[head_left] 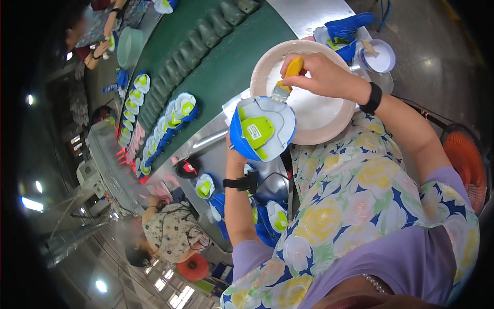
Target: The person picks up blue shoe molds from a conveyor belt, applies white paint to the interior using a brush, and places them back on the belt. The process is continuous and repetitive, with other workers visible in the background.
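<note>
purple shirt [399,262] lies nearest, beyond it the right hand [329,77], its grip clenched round a yellow brush [295,67] slanting down and left to the edge of the blue shoe upper [278,121], held by the mostly hidden left hand [235,156] beside the bowl [259,72]

A long, flat green tabletop [226,67] is lined with a row of dark grey, wedge-shaped blocks [195,42]; toward its far end, this is flanked by rows of blue, white and lime-green shoe uppers [183,105].
</note>
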Motion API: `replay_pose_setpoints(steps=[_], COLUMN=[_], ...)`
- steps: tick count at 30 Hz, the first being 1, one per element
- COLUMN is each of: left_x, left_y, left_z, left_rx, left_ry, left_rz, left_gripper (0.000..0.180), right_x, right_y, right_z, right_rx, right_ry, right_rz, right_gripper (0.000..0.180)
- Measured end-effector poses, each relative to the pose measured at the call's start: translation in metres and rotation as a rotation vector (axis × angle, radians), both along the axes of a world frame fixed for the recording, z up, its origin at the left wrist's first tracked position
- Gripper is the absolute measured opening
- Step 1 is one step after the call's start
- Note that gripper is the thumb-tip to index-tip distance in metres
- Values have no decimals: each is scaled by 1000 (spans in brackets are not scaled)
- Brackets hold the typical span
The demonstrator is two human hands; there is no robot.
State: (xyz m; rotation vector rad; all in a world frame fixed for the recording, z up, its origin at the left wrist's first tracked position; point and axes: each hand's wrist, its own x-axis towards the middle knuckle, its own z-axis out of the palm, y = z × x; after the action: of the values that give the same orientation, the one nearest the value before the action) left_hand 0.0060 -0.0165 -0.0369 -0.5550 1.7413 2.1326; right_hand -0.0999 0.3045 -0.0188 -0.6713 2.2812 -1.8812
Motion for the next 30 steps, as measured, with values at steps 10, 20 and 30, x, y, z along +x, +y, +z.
replay_pose_setpoints(steps=[10,20,30], left_x=[-13,-25,11], left_y=[51,49,66], left_z=[-11,6,-15], left_rx=[-575,-641,597], left_ry=[594,388,-406], left_rz=[93,112,-79], left_gripper=[38,44,48], right_x=[38,36,18], right_y=[-8,-5,-19], right_z=[-12,1,18], right_rx=[-112,-254,-307], right_ry=[-468,-504,242], right_rz=[-270,-180,203], right_gripper=[36,25,14])
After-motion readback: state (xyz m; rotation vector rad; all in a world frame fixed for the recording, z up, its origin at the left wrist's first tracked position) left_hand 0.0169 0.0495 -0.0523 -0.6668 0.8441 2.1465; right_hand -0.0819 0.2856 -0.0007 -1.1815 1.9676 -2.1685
